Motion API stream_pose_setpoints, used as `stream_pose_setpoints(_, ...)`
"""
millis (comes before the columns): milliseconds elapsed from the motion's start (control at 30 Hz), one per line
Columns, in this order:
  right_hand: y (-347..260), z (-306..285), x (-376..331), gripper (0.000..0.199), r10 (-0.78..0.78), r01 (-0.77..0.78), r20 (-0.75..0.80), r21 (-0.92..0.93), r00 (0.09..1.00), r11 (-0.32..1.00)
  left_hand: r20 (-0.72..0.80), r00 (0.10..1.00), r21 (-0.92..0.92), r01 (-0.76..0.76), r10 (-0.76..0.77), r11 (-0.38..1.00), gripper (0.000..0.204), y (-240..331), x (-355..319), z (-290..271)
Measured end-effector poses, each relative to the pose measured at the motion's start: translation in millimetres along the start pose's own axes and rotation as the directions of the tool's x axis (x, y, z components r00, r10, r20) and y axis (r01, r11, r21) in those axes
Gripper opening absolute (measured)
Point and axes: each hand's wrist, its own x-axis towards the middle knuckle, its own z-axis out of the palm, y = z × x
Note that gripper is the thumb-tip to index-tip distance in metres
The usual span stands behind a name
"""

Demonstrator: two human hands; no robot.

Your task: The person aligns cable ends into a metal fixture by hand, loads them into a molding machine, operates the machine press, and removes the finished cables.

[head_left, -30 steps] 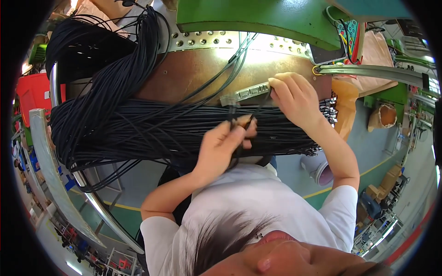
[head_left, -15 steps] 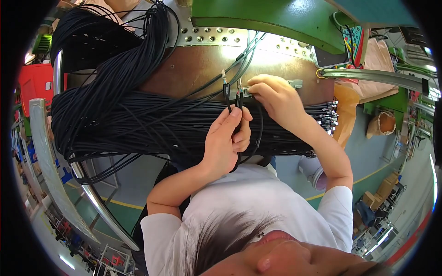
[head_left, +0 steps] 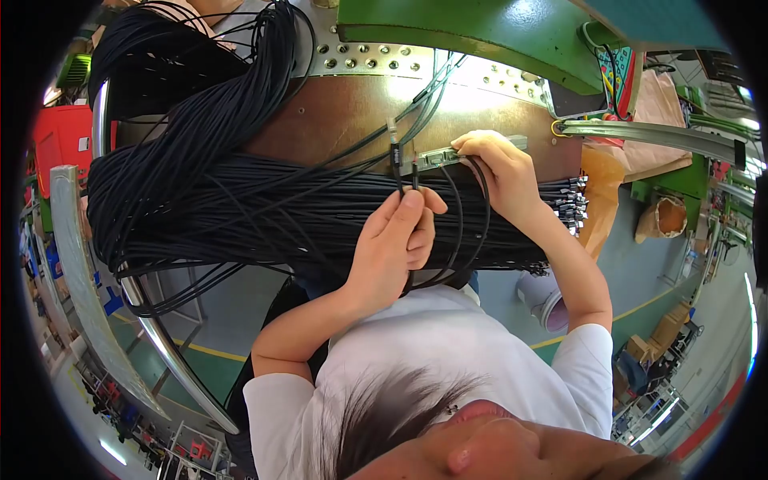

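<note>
1. The left hand (head_left: 400, 244) is closed around thin black cables (head_left: 415, 178). Two ends poke up past the thumb; the one nearer the left has a black sleeve and a shiny metal tip.
2. The right hand (head_left: 498, 168) has bent fingers at a long grey metal strip (head_left: 436, 159) with small slots. A black cable loops down from those fingers. I cannot tell which one they pinch.
3. Under both hands lies a big bundle of black cables (head_left: 296, 228), smooth and piled thick. Its silvery plug ends (head_left: 572, 204) stick out to the right of the right hand.
4. Past the hands is a brown board (head_left: 344, 112), flat and shiny under bright light.
5. Behind that are a metal plate with round holes (head_left: 384, 67) and a green machine (head_left: 472, 32).
6. Well off to the hands' right, a white bucket (head_left: 534, 296) stands on the grey-green floor (head_left: 616, 276).
7. Far left of the hands is a red box (head_left: 60, 140).
</note>
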Motion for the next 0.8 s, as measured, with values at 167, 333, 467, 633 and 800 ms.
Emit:
stream_pose_setpoints(167,-5.3,-4.0,7.0,0.020,-0.179,0.187,0.067,-0.141,0.982,0.972,0.102,0.984,-0.110,0.156,-0.145,0.981,0.027,-2.7,3.5,-1.4)
stream_pose_setpoints(333,-15.3,-6.3,8.8,0.020,-0.193,0.205,0.071,-0.290,0.979,0.935,0.151,0.968,-0.117,0.218,-0.200,0.969,0.027,0.3,6.0,4.0)
stream_pose_setpoints(467,-40.2,-25.2,13.9,0.019,-0.309,0.299,0.041,-0.404,0.950,0.865,0.143,0.948,-0.083,0.298,-0.285,0.951,0.028,0.5,10.4,9.7)
stream_pose_setpoints(633,-8.7,-27.9,2.5,0.018,-0.209,0.176,-0.124,-0.232,0.970,0.957,0.216,0.947,0.594,0.066,-0.238,0.802,0.034,9.6,-5.2,8.5)
stream_pose_setpoints(800,19.0,-22.6,-13.3,0.018,0.003,-0.006,-0.044,-0.069,0.999,0.998,0.088,0.995,0.409,-0.085,0.053,0.909,0.039,27.2,-5.2,21.9)
